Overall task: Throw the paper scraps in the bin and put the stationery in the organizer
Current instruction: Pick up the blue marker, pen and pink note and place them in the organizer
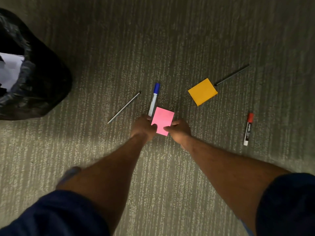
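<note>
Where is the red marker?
The red marker lies on the carpet, right side of the head view, right of the right hand, below the orange notepad.

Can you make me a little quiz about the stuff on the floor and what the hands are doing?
1. True or false: the red marker lies on top of the orange pad.
2. What do the left hand and right hand both pinch? A) blue marker B) pink pad C) orange pad
3. Fill in: the white paper sits inside the black ____.
Key: 1 false; 2 B; 3 bin.
</note>
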